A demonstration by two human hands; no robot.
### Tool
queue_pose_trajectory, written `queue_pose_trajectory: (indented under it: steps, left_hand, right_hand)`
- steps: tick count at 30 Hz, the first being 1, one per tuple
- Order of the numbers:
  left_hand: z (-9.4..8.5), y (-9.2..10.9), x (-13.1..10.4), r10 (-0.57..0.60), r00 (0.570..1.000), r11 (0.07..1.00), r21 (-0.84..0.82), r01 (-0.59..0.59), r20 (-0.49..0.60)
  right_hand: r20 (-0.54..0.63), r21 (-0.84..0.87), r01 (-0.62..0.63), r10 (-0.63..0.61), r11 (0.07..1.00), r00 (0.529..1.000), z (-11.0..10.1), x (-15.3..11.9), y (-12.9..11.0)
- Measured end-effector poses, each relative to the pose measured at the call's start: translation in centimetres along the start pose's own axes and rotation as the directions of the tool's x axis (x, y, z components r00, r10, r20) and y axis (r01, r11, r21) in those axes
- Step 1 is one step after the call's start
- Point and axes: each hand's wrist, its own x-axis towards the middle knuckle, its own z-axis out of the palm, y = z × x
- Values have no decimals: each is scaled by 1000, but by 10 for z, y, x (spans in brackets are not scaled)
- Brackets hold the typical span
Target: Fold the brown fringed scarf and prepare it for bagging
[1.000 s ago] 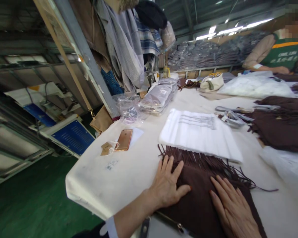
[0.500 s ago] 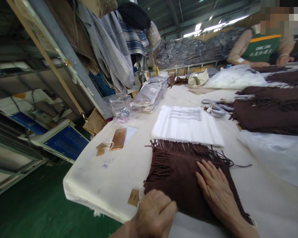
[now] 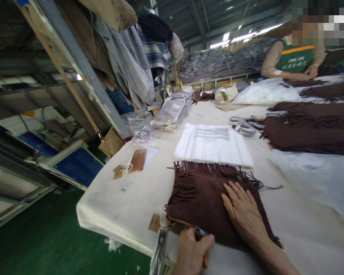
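A dark brown fringed bag (image 3: 202, 202) lies flat at the table's near side, its fringe pointing away from me. Along its near edge, part of a brass-toothed zipper (image 3: 180, 220) shows, parted from the side below. My left hand (image 3: 193, 248) is closed at this zipper, gripping what looks like its pull; a small dark piece shows by the fingers. Flat on the bag's right part rests my right hand (image 3: 243, 208), fingers stretched out. At the bag's left corner are a brown paper tag (image 3: 154, 222) and a grey, plastic-wrapped strap (image 3: 159, 248) hanging over the table edge.
Beyond the bag lies white folded material (image 3: 213, 147). A phone (image 3: 137, 160) and another tag (image 3: 118, 172) are on the left. More brown fringed pieces (image 3: 306, 131) and clear plastic (image 3: 312, 177) lie right. Across the table a co-worker in a green apron (image 3: 294, 61) handles brown material.
My left hand has shifted slightly right and down along the bag's near edge. The brass zipper and wrapped strap now show. My right hand stays flat on the bag.
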Motion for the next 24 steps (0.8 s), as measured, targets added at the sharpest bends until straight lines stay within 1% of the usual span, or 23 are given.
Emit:
queue_pose_trajectory:
  steps: [2, 4, 6, 8, 9, 10, 11, 13, 14, 15, 17, 20, 21, 22, 24]
  left_hand:
    - [-7, 3, -3, 35, 999, 990, 139, -30, -40]
    - [-15, 7, -6, 60, 996, 979, 200, -45, -69]
    - [-21, 12, -8, 39, 995, 983, 184, -21, -95]
    - [-26, 14, -10, -46, 994, 990, 125, 58, -96]
    - [-27, 14, -10, -70, 993, 989, 121, 82, -97]
    - [-29, 14, -10, -61, 993, 986, 152, 76, -100]
    - [-30, 13, -10, -12, 994, 973, 228, 37, -112]
    - [-32, 9, -10, 138, 979, 907, 415, -64, -152]
    - [-32, 8, -10, 200, 964, 864, 495, -88, -178]
    - [-32, 6, -10, 236, 951, 821, 564, -86, -199]
    - [-31, 5, -11, 254, 940, 743, 668, -39, -228]
    - [-34, 4, -12, 240, 943, 627, 778, 29, -228]
    - [-37, 3, -12, 245, 940, 615, 787, 39, -238]
    - [-43, 3, -12, 273, 928, 626, 780, 28, -252]
    - [-59, 3, -12, 364, 886, 678, 734, -39, -288]
  right_hand:
    - [-15, -23, 32, -33, 999, 999, 0, 0, 1]
    - [-26, -35, 62, -63, 997, 998, 0, -1, 3]
    - [-43, -41, 92, -94, 995, 995, 0, -2, 4]
    - [-55, -39, 126, -128, 991, 990, 1, -4, 6]
    - [-58, -33, 135, -137, 990, 989, 2, -4, 6]
    - [-60, -25, 138, -140, 990, 988, 2, -5, 7]
    - [-59, -15, 139, -140, 990, 988, 3, -5, 8]
    - [-65, -4, 140, -140, 990, 988, 4, -5, 9]
    - [-72, -3, 145, -145, 989, 987, 4, -5, 9]
    - [-78, -6, 152, -152, 988, 985, 4, -5, 9]
    - [-97, -21, 168, -169, 986, 981, 2, -4, 9]
    - [-112, -49, 186, -191, 981, 975, -1, -3, 8]
    - [-107, -53, 186, -191, 981, 976, -2, -2, 7]
    - [-96, -52, 180, -184, 982, 978, -2, -2, 7]
    - [-61, -38, 149, -151, 988, 987, -2, -2, 6]
